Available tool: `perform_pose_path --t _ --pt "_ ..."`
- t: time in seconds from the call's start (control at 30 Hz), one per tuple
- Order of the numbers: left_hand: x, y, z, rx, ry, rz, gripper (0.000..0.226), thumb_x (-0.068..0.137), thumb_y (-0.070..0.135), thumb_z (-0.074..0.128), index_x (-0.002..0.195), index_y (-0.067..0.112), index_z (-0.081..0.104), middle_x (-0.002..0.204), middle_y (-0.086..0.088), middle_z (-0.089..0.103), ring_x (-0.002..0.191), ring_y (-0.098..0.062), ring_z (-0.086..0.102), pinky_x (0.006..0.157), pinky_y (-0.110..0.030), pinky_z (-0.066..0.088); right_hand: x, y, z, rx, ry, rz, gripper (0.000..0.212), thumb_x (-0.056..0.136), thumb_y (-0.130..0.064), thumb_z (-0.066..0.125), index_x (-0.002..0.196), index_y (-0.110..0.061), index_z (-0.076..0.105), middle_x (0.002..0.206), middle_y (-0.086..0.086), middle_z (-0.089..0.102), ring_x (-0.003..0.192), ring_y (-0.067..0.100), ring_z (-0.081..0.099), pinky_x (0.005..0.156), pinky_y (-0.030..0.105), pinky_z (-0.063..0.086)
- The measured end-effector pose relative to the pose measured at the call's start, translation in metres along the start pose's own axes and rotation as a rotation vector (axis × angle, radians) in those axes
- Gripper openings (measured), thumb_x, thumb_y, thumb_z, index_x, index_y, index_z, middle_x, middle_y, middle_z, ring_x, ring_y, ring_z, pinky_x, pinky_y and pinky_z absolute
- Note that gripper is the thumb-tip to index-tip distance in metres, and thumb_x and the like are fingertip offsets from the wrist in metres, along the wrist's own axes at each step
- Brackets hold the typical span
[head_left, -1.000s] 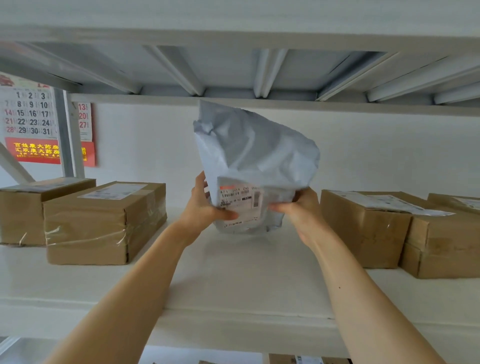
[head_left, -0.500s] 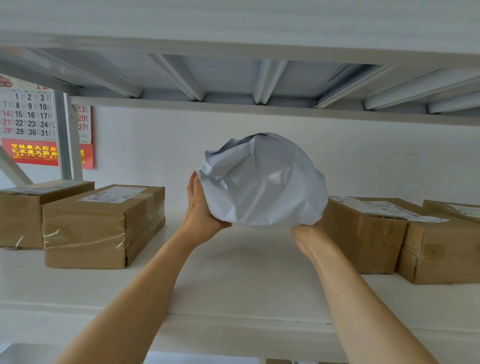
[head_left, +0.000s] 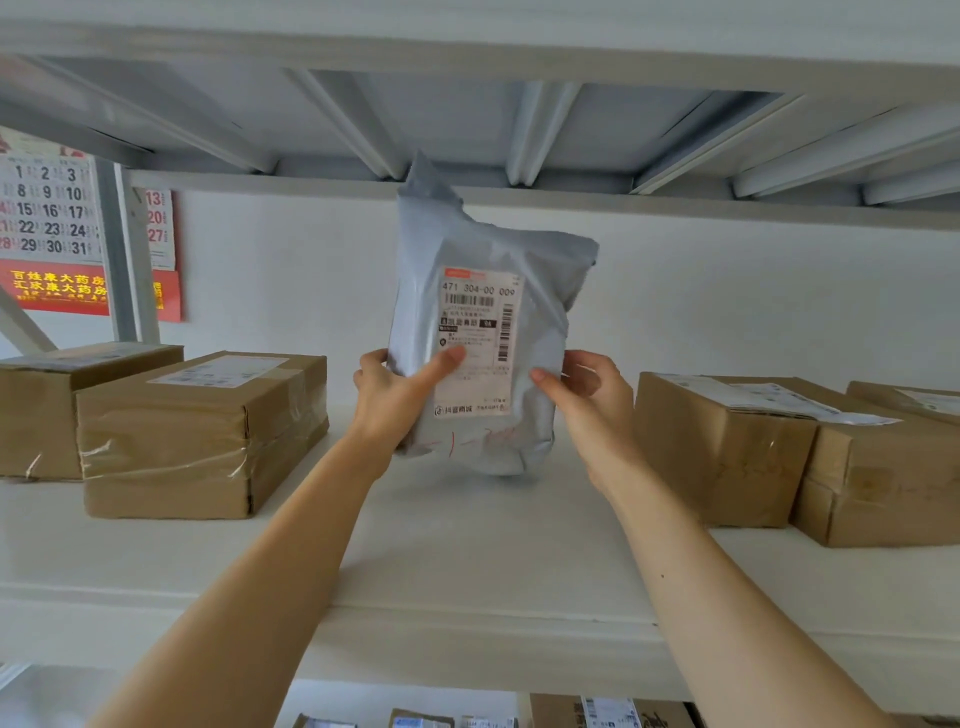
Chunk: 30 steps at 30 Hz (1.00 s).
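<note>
A grey plastic mailer bag (head_left: 483, 244) with a white shipping label stands upright on the white shelf (head_left: 467, 551), label facing me, its top reaching the shelf above. My left hand (head_left: 395, 395) grips its lower left edge, thumb laid across the label. My right hand (head_left: 587, 395) holds the lower right edge, with its thumb on the front of the bag.
Two taped cardboard boxes (head_left: 202, 431) sit on the shelf to the left, and further boxes (head_left: 727, 447) to the right. A wall calendar (head_left: 52, 228) hangs at the far left behind an upright post. More parcels show on the shelf below (head_left: 608, 712).
The bag was turned from its plain crumpled side to label-forward and set upright; both hands shifted to its lower edges.
</note>
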<state>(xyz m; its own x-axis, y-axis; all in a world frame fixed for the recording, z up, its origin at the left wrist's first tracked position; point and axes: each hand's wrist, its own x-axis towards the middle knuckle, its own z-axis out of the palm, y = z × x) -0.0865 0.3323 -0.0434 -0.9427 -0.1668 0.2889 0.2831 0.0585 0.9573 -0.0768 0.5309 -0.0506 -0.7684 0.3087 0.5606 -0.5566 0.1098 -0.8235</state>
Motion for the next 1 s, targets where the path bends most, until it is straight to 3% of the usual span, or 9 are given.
perform_pose_path --t 0.13,0.27,0.4,0.53,0.63,0.73,0.87,0.93,1.0 --pt "-0.001 0.001 -0.002 -0.029 0.061 -0.06 0.113 0.033 0.085 0.067 0.123 0.024 0.038 0.126 -0.009 0.057 0.098 -0.026 0.067 0.05 -0.031 0.052 -0.005 0.005 0.003 -0.38 0.082 -0.307 0.037 0.083 -0.021 0.079 0.114 -0.017 0.059 0.106 -0.003 0.061 0.087 0.013 0.057 0.07 0.005 0.039" --pt "-0.003 0.0 0.001 -0.019 0.049 -0.061 0.1 0.048 0.081 0.07 0.122 0.022 0.038 0.126 -0.012 0.056 0.098 -0.029 0.066 0.036 -0.022 0.044 -0.013 0.002 0.011 -0.201 -0.188 -0.115 0.045 0.09 -0.039 0.069 0.129 -0.02 0.059 0.125 -0.003 0.063 0.111 0.009 0.059 0.095 0.023 0.048" --pt "-0.006 -0.004 0.002 -0.01 -0.065 -0.021 0.103 0.058 0.082 0.072 0.13 0.017 0.037 0.128 -0.005 0.055 0.112 -0.025 0.06 0.075 -0.037 0.055 -0.013 0.002 0.015 -0.045 -0.367 -0.025 0.063 0.081 -0.042 0.076 0.134 -0.027 0.046 0.124 -0.014 0.061 0.114 -0.001 0.06 0.09 0.015 0.05" --pt "-0.009 -0.004 0.0 -0.066 -0.183 0.015 0.074 0.078 0.067 0.07 0.13 0.019 0.049 0.123 -0.003 0.06 0.112 -0.023 0.061 0.1 -0.045 0.051 -0.004 0.005 0.011 -0.203 -0.294 0.129 0.116 0.045 -0.077 0.076 0.14 -0.028 0.032 0.138 -0.004 0.05 0.132 0.02 0.045 0.111 0.041 0.041" --pt "-0.007 -0.003 -0.006 -0.145 -0.262 0.059 0.025 0.099 0.027 0.056 0.121 0.018 0.062 0.112 -0.008 0.07 0.094 -0.022 0.068 0.083 -0.035 0.054 -0.001 0.001 0.0 -0.086 -0.26 0.231 0.098 0.063 -0.064 0.08 0.14 -0.02 0.038 0.131 -0.001 0.057 0.12 0.018 0.055 0.094 0.032 0.049" --pt "-0.006 -0.002 -0.013 -0.26 -0.29 0.049 0.028 0.099 0.012 0.044 0.112 0.012 0.069 0.106 -0.008 0.075 0.093 -0.023 0.07 0.081 -0.03 0.052 0.001 -0.003 -0.006 0.109 -0.204 0.345 0.093 0.06 -0.064 0.078 0.135 -0.016 0.05 0.12 0.001 0.066 0.108 0.019 0.064 0.088 0.034 0.051" --pt "-0.006 -0.005 -0.012 -0.162 -0.147 0.007 0.028 0.094 -0.005 0.048 0.102 0.008 0.071 0.098 -0.008 0.075 0.099 -0.026 0.069 0.08 -0.029 0.054 -0.002 -0.01 -0.01 0.33 -0.189 0.421 0.062 0.073 -0.056 0.071 0.12 -0.016 0.065 0.114 0.006 0.072 0.11 0.026 0.066 0.101 0.043 0.05" --pt "-0.004 -0.008 -0.009 -0.096 -0.163 -0.055 0.018 0.097 0.008 0.058 0.111 0.008 0.069 0.112 -0.013 0.072 0.112 -0.031 0.065 0.092 -0.037 0.055 -0.005 -0.012 -0.011 0.476 -0.216 0.432 0.067 0.072 -0.055 0.067 0.124 -0.014 0.065 0.12 0.011 0.07 0.114 0.031 0.065 0.105 0.046 0.047" --pt "-0.007 -0.008 -0.007 -0.077 -0.261 -0.158 0.039 0.093 0.04 0.066 0.118 0.009 0.067 0.118 -0.014 0.07 0.113 -0.031 0.065 0.1 -0.042 0.052 -0.006 -0.014 -0.013 0.645 -0.257 0.437 0.065 0.08 -0.053 0.061 0.129 -0.012 0.063 0.128 0.014 0.066 0.119 0.033 0.062 0.108 0.047 0.044"
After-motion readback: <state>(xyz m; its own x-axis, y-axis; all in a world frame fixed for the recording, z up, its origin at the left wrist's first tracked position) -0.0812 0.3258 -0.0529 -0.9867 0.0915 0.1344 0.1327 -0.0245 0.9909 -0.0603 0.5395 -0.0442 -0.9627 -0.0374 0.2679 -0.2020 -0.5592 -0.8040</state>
